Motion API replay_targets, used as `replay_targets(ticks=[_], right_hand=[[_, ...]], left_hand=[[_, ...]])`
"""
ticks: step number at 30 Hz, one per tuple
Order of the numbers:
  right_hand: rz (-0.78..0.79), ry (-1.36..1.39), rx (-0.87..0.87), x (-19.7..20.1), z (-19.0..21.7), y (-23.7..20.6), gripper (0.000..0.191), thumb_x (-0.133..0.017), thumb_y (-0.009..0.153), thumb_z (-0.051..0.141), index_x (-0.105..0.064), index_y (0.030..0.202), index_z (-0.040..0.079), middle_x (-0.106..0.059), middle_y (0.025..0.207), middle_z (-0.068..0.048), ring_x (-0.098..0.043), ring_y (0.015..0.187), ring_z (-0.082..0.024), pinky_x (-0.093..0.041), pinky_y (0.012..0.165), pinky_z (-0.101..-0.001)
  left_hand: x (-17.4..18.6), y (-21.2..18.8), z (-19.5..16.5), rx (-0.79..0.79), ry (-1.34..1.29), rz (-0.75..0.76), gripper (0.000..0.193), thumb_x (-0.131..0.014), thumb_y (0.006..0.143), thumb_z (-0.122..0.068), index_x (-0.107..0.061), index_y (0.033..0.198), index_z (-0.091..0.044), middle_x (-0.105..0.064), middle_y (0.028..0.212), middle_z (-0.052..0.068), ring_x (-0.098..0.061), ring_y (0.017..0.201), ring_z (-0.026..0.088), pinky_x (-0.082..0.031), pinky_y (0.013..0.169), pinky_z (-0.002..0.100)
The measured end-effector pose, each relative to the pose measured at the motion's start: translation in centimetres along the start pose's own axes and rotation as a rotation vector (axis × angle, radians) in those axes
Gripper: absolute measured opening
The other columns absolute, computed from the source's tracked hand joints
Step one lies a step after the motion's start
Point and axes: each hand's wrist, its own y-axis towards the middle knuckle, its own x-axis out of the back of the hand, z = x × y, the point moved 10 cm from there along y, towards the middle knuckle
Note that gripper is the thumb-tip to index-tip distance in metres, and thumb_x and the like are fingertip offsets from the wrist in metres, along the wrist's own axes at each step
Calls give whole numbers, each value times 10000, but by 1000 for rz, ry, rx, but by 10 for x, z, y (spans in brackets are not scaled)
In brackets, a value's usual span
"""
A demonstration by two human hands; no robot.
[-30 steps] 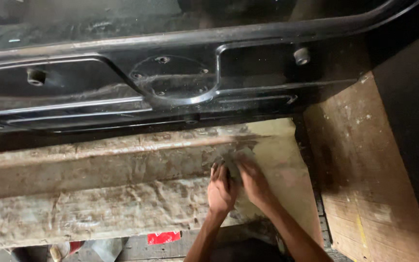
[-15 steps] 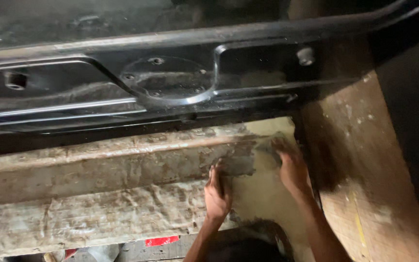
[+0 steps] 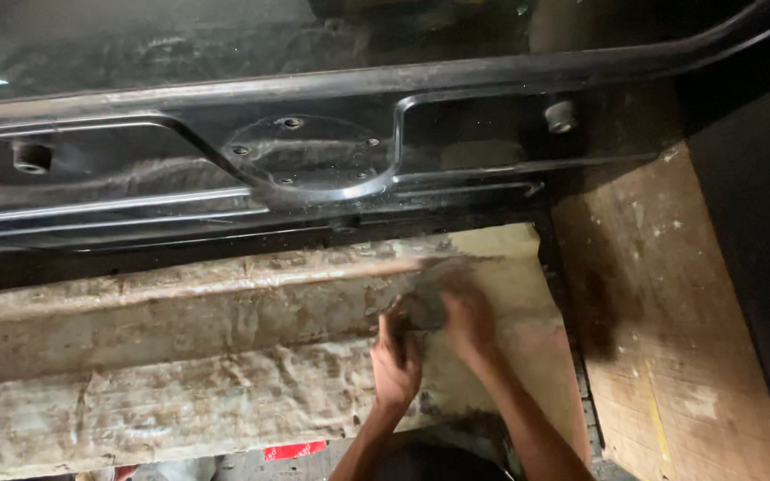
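1. The left hand (image 3: 396, 361) presses flat on the sill (image 3: 180, 356).
2. The right hand (image 3: 467, 316), blurred, lies just beside it; its grip cannot be told.
3. A grey patch (image 3: 421, 312) sits between them.

Both forearms are bare and sleeveless, and the left hand (image 3: 396, 363) and right hand (image 3: 467, 319) wear no gloves.

Both hands — left hand (image 3: 396, 361), right hand (image 3: 467, 316) — press a grey patch (image 3: 421, 307) on the dirty sill (image 3: 180, 356).
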Motion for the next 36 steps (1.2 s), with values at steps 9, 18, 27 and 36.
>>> replay_targets(ticks=[9, 18, 27, 36], right_hand=[[352, -72, -412, -5, -60, -5, 311, -486, 1147, 187, -750, 1239, 52, -802, 1150, -144, -783, 985, -260, -627, 901, -406], [-69, 497, -304, 30, -72, -5, 393, -502, 1031, 178, -655, 1364, 35, -700, 1318, -251, -673, 1191, -380, -532, 1001, -460], [-616, -39, 34, 54, -31, 13, 528, -571, 920, 94, -569, 1398, -130, -547, 1447, -342, -486, 1394, -423, -412, 1169, -491], [-164, 337, -367, 73, -34, 16, 428, -533, 902, 145, -632, 1297, 13, -721, 1229, -248, -719, 1099, -390, -588, 900, -469]], left_hand=[[5, 16, -4, 9, -86, 42, 425, -441, 930, -6, -546, 1342, -7, -752, 1059, 171, -723, 797, 268, -590, 735, 373], [-1, 13, 7, -4, -31, 36, 414, -464, 932, -2, -549, 1338, -5, -740, 1097, 214, -736, 851, 369, -586, 792, 423], [4, 15, -34, -208, -71, 28, 429, -458, 914, 45, -501, 1341, 29, -704, 1106, 272, -700, 915, 426, -555, 848, 456], [0, 22, -33, -67, -44, 101, 428, -473, 898, -6, -543, 1320, 6, -709, 1027, 251, -693, 855, 418, -558, 813, 452]])
